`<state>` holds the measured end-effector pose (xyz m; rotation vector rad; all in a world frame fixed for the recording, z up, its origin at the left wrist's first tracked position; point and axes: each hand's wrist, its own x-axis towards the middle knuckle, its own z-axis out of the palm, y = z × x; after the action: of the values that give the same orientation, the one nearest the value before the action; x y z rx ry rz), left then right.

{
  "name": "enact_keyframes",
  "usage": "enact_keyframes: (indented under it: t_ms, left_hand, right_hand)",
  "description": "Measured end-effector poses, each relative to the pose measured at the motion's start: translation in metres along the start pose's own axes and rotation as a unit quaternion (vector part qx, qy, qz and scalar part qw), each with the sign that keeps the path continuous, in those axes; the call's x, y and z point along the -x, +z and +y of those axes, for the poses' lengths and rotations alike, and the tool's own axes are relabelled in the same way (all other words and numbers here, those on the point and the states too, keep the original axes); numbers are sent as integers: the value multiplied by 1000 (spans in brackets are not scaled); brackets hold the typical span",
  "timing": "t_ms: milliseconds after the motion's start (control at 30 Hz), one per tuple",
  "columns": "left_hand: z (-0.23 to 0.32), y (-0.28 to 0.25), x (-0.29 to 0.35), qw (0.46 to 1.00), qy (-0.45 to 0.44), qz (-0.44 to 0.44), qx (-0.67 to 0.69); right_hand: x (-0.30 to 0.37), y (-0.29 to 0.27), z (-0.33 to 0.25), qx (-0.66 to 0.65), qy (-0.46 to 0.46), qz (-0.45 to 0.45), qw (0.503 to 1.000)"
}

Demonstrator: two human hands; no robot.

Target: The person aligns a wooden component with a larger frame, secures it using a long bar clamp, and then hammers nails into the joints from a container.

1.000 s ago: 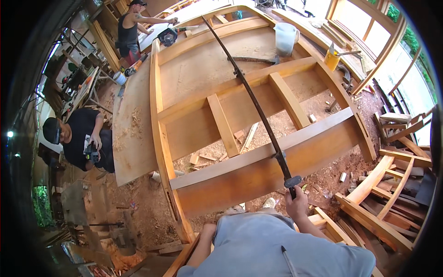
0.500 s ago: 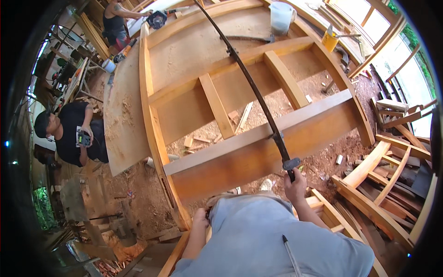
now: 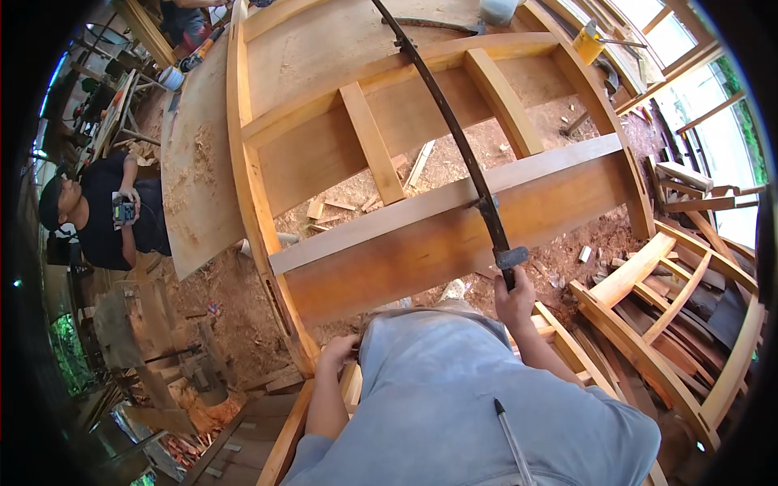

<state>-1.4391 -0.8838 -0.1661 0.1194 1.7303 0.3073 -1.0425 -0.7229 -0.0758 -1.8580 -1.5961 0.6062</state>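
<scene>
A long dark bar clamp (image 3: 455,130) stretches across the wooden frame (image 3: 251,174) in front of me. Its near end, with a grey jaw (image 3: 510,257), comes down to my body. My right hand (image 3: 515,300) is closed round the dark handle just below that jaw. Under the clamp runs the frame's near rail, a pale strip (image 3: 340,245) over a broad orange-brown board (image 3: 381,271). My left hand (image 3: 339,351) is low at my waist, beside the frame's left leg; its fingers are mostly hidden against my shirt.
Short crosspieces (image 3: 373,142) join the frame's inner rails. Another slatted wooden frame (image 3: 628,340) leans at right over stacked boards. A plywood sheet (image 3: 203,146) with shavings lies at left, beside a person (image 3: 105,215) holding a small device. A yellow container (image 3: 587,42) stands far right.
My view has shifted, so the frame and clamp sit slightly higher and further left. My right hand stays on the clamp's handle. My left hand has shifted slightly at my waist.
</scene>
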Motion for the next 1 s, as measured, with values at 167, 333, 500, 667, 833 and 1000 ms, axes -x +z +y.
enact_keyframes:
  t_ms: [167, 333, 500, 667, 833, 1000]
  left_hand:
    - [-14, -15, -6, 990, -40, -106, 84]
    - [-12, -27, 32, 993, -65, -92, 31]
    - [13, -54, 118, 984, -10, -129, -122]
    - [-11, -106, 157, 927, 162, -264, 211]
    - [14, -126, 141, 788, 452, -200, 366]
    - [49, -140, 121, 723, 492, -132, 467]
  right_hand:
    - [0, 0, -9, -13, 8, -12, 1000]
    - [1, 13, 8, 0, -35, 7, 999]
    - [2, 3, 2, -41, -2, 0, 999]
    - [-1, 9, 15, -33, -30, -22, 999]
    - [1, 7, 13, -18, -9, -44, 999]
    - [3, 10, 22, -15, -15, -41, 999]
